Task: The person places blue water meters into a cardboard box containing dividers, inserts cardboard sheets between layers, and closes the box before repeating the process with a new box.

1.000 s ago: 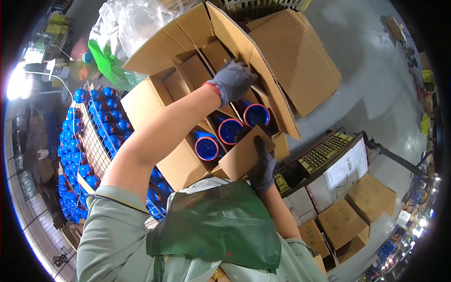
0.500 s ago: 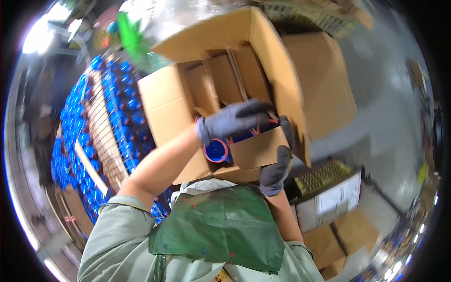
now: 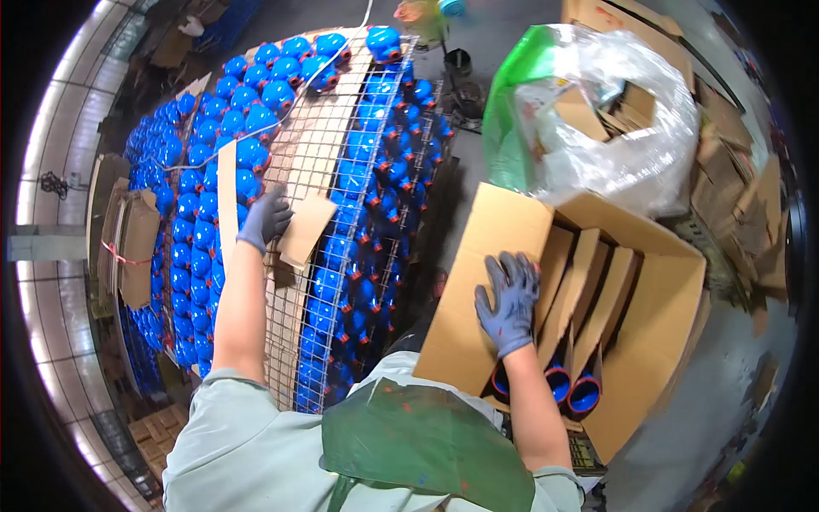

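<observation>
Nearest, the green apron (image 3: pixel 409 444) over a lt. grey-green shirt (image 3: pixel 247 448). Just beyond, R of ctr, 3 blue tubes (image 3: pixel 584 395) w/ red rims show at the carton's near end, mouths facing the wearer, long axes running away and slightly R. The open carton (image 3: pixel 653 341) sits at the wearer's R, its long cardbd dividers (image 3: pixel 601 294) slanting from lower L to upper R. R hand (image 3: pixel 512 299), gray-gloved, lies on the carton's L flap (image 3: pixel 486 282), fingers spread, pointing away.

Farther L, the L hand (image 3: pixel 267 220), also gloved, is at the loose card pc (image 3: pixel 309 227), fingers a bit bent; can't tell if they pinch it or only touch. That pc lies on the wire mesh (image 3: pixel 286 333), long axis tilted, top end R, bottom end L. Around and under the mesh: many blue rounded pcs (image 3: pixel 205 205), those along its R side w/ red ends pointing down and R. A narrow card strip (image 3: pixel 228 200) lies L of the hand, lengthwise away from the wearer.

Beyond the carton, a clear-and-green plastic bag (image 3: pixel 589 162) w/ card scraps (image 3: pixel 636 107) inside.
</observation>
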A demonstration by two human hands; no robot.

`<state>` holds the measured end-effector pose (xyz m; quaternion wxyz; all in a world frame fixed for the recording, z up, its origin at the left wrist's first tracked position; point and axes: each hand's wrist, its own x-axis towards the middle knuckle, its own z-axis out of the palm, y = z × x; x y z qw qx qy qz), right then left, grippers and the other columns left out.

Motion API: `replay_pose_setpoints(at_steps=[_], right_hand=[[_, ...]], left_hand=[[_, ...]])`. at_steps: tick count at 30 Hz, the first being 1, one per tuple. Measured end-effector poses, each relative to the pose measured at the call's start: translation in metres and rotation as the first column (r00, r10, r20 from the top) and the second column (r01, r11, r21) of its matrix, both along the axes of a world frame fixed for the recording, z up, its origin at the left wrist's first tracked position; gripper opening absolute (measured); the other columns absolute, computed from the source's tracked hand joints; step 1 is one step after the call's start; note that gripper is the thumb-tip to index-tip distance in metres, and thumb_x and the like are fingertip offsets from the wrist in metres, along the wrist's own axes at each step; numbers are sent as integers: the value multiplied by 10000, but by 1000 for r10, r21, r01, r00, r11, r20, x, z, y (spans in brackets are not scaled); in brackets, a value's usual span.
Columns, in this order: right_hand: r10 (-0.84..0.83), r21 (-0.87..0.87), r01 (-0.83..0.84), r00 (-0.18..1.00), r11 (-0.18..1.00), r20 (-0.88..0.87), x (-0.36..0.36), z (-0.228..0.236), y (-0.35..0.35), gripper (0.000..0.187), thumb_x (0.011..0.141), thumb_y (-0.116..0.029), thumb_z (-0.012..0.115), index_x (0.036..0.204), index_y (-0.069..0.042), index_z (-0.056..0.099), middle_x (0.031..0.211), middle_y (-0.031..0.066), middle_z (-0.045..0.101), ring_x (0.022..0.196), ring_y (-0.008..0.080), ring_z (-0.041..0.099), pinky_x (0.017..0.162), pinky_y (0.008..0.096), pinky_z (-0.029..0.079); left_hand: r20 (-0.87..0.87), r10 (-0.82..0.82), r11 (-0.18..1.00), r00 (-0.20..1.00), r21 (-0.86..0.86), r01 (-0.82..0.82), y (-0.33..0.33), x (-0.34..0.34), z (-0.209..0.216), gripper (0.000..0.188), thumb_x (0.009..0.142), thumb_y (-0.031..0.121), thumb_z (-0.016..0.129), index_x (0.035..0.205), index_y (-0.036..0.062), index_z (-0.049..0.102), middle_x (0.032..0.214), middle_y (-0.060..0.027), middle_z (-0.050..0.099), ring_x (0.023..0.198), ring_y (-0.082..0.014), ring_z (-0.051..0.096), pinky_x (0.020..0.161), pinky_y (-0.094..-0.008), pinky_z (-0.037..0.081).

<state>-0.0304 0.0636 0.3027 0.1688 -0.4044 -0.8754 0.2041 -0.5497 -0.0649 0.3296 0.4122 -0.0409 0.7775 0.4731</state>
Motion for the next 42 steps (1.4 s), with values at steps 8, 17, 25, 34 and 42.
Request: replay_pose_setpoints(at_steps=[8,17,25,34,42], right_hand=[[-17,23,15,995,1000,102,-14,-3,0,487,811,-242,675,1282,-133,630,1345,128,540,1339,376,423,1175,564,234],[-92,9,91,995,996,47,-14,-1,-1,561,808,-244,703,1344,-119,591,1329,127,568,1306,368,457,1152,566,266],[-854,-867,-89,147,490,-498,14,61,6,703,949,-527,601,1466,-89,413,1326,105,549,1211,239,570,1052,406,462],[-127,50,118,958,992,259,86,31,6,447,799,-338,728,1208,-167,669,1141,170,558,1041,347,532,908,479,446],[-325,187,322,946,928,-15,32,-19,-14,218,802,-136,643,989,-64,556,997,149,601,983,367,563,975,523,423]], left_hand=[[404,628,377,665,589,-714,39,-134,-109,554,909,655,570,914,102,609,839,-38,673,699,-186,665,616,-308,604],[708,-351,650,613,656,-385,36,113,-7,440,1028,530,431,965,127,595,694,15,498,531,-88,447,472,-246,372],[-29,-986,125,165,528,840,72,375,51,467,959,481,585,1098,39,646,913,-113,687,774,-286,686,704,-395,544],[-86,-840,499,536,269,824,79,355,19,220,972,188,612,1115,42,694,887,-34,702,655,-80,594,623,-229,480],[138,-75,815,988,580,-19,274,67,-52,436,970,426,594,1112,14,593,980,-150,713,605,-190,615,527,-244,494]])
